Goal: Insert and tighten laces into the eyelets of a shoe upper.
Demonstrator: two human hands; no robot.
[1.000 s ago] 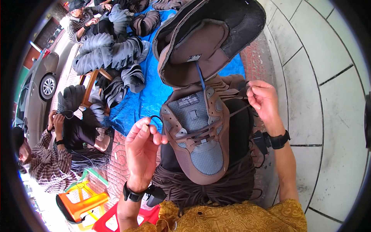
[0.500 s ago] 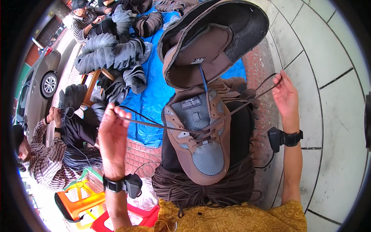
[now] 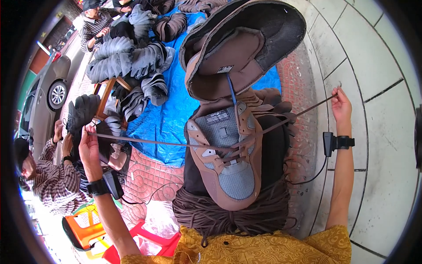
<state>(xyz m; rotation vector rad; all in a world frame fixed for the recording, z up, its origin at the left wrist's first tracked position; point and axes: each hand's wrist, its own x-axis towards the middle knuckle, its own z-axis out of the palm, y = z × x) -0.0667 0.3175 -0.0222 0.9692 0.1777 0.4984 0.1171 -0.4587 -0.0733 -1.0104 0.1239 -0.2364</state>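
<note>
In front of me lies a brown and grey shoe upper (image 3: 237, 185), toe toward me, with no sole visible. A brown shoelace (image 3: 158, 143) passes through its lower eyelets, and both free lengths stretch out to the sides. My left hand (image 3: 90, 149) pinches one length far out to the left. Off to the right, over the pale tiles, my right hand (image 3: 342, 108) pinches the other. A blue cord (image 3: 231, 90) runs from the upper to more brown shoe uppers (image 3: 246, 53) beyond it. Below the toe hangs a thick bundle of brown laces (image 3: 233, 215).
A blue tarp (image 3: 162, 127) with rows of grey shoe uppers (image 3: 114, 61) spreads out ahead. At the left, a co-worker in a striped shirt (image 3: 57, 180) handles dark uppers, and another person (image 3: 94, 26) sits farther back. Orange (image 3: 85, 229) and red stools (image 3: 165, 244) stand near my left arm.
My hands have moved apart, left hand farther left and right hand farther right. The lace lengths now run straighter and longer between them and the shoe upper, which has stayed in place.
</note>
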